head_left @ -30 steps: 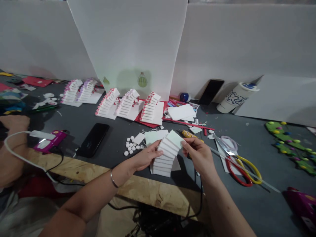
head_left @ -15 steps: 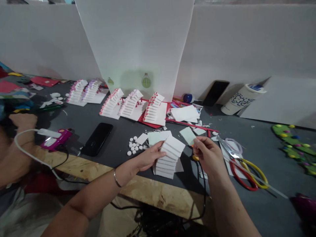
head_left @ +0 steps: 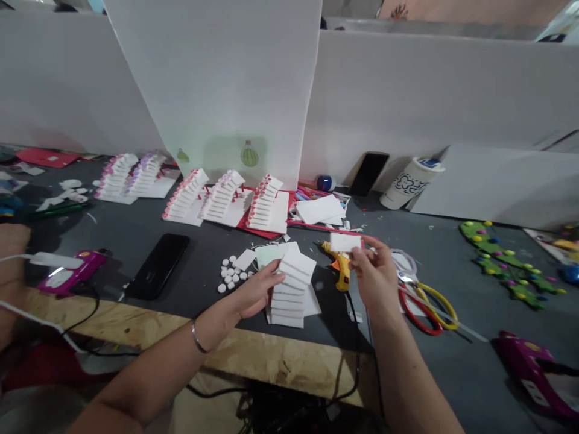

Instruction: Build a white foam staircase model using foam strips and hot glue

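My left hand (head_left: 260,289) holds a white stepped stack of foam pieces (head_left: 289,295) by its upper left side, over the grey table near its front edge. To the right, my right hand (head_left: 373,268) pinches a small white rectangular piece (head_left: 345,242) between thumb and fingers. Just below that piece lies a yellow glue gun (head_left: 342,271) with a black cable. Small white round pieces (head_left: 230,274) are scattered left of my left hand. Behind the hands stand several stepped white models with red or pink dots, one of them (head_left: 266,202) on a red sheet.
Red-and-yellow scissors (head_left: 420,307) lie right of my right hand. A black phone (head_left: 158,265) rests at the left, beside a purple device (head_left: 75,271). A white cup (head_left: 409,182) and another phone (head_left: 368,173) lean at the back. Another person's arm (head_left: 11,271) is at the far left.
The view has shifted to the right. My right hand has tilted its white piece flatter and moved it off the glue gun, which now shows more. My left hand still holds the stack.
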Available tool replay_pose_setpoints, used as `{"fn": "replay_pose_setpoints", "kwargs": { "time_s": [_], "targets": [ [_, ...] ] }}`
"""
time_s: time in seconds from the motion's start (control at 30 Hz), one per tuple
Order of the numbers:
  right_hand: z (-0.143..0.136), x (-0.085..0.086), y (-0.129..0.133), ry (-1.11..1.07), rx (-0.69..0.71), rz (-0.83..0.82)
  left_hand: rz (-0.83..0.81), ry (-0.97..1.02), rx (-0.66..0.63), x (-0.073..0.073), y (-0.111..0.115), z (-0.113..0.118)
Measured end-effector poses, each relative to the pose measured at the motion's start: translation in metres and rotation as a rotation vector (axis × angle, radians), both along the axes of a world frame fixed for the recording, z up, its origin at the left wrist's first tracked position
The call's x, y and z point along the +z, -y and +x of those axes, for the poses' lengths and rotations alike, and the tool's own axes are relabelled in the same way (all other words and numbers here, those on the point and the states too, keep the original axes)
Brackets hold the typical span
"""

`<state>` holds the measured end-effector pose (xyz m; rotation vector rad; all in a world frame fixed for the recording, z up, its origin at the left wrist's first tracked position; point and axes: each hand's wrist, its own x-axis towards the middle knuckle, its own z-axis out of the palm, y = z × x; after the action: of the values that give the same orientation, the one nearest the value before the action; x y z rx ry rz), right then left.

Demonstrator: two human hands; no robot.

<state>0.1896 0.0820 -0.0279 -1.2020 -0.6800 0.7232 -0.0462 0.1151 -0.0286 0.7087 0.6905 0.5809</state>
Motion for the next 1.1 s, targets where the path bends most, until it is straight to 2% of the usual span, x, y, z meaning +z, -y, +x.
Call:
{"fn": "replay_pose_setpoints", "kwargs": {
  "time_s": [0.1,0.2,0.4,0.53,0.87,1.1],
  "targets": [
    [-0.011,-0.003,0.001,-0.034,0.184,-0.1,0.0,0.021,0.016,-0.001,0.0,0.0],
    [-0.018,-0.002,0.003,-0.053,0.251,-0.146,0.008,0.028,0.028,-0.002,-0.001,0.0],
    [-0.03,-0.003,0.002,-0.081,0.229,-0.12,0.038,0.002,0.008,-0.004,0.001,0.002],
    [-0.036,-0.006,0.002,-0.081,0.27,-0.136,0.05,-0.006,-0.026,-0.001,0.003,0.003],
    [-0.036,-0.006,0.001,-0.003,0.267,-0.205,0.059,-0.002,-0.049,0.0,0.003,0.002],
    [-0.035,-0.006,0.001,-0.026,0.288,-0.213,0.062,0.011,-0.061,0.001,0.004,0.001]
  ]
}}
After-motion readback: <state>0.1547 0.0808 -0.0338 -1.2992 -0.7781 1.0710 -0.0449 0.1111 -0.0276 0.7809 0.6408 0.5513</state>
